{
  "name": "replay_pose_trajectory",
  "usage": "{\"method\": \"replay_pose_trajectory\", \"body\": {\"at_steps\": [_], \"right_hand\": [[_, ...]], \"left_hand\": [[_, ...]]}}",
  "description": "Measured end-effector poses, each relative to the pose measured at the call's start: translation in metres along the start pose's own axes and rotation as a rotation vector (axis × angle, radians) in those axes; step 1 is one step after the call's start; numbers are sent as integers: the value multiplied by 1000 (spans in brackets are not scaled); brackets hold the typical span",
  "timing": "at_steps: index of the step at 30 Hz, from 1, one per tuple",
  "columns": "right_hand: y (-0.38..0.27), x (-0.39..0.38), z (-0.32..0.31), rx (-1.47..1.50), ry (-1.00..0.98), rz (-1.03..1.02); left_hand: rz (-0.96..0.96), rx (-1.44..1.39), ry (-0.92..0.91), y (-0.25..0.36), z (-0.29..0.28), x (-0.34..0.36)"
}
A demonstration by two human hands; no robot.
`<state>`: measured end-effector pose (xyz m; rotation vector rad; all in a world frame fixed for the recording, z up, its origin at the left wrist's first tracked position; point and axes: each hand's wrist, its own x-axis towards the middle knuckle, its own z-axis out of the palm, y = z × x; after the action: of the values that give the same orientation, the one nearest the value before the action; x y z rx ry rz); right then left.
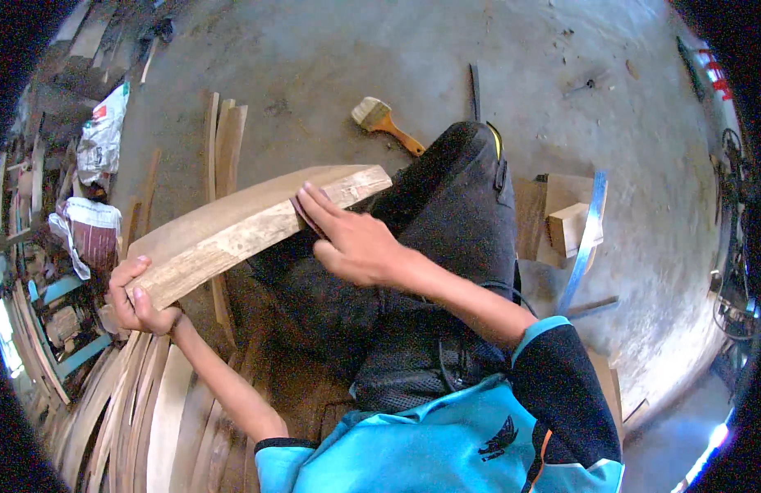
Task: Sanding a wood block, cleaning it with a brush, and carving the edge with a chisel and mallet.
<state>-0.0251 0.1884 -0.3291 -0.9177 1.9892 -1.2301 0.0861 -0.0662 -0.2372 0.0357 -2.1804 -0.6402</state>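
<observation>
A thick, slightly curved wooden board point(257, 210) lies slanted across my lap, its pale rough edge turned toward me. My left hand point(140, 297) is closed round its lower left end, the fingers curled over the corner. My right hand point(351, 238) presses a small dark reddish piece of sandpaper point(309, 215) against the board's edge, near the upper right end. Two fingers of that hand lie stretched along the sandpaper. The sandpaper's underside is hidden against the wood.
A flat paintbrush point(383, 123) lies on the concrete floor ahead. Wooden blocks point(567, 226) and a blue strip point(584, 242) are at my right. Thin wooden strips point(226, 148) lie beyond the board, and several curved boards point(163, 403) at lower left. White sacks point(103, 135) stand far left.
</observation>
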Motion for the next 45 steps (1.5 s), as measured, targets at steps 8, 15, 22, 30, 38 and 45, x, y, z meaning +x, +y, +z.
{"method": "replay_pose_trajectory", "body": {"at_steps": [8, 15, 22, 30, 38, 45], "right_hand": [[-2, 5, 1, -106, -102, 56], [-8, 3, 2, -120, -11, -8], [-11, 7, 3, -109, 30, -16], [-6, 7, 4, -115, -36, -62], [-7, 12, 8, -136, -11, -190], [-3, 9, 10, -120, 2, -111]], "left_hand": [[-14, -60, 19, 1, -1, 0], [-77, -36, 75, -6, 5, 11], [-55, -36, 53, -19, -2, 13], [-24, -71, -44, -7, 8, 22], [-109, -27, 5, -10, 7, 29], [-56, -42, -43, 4, 10, 25]]}}
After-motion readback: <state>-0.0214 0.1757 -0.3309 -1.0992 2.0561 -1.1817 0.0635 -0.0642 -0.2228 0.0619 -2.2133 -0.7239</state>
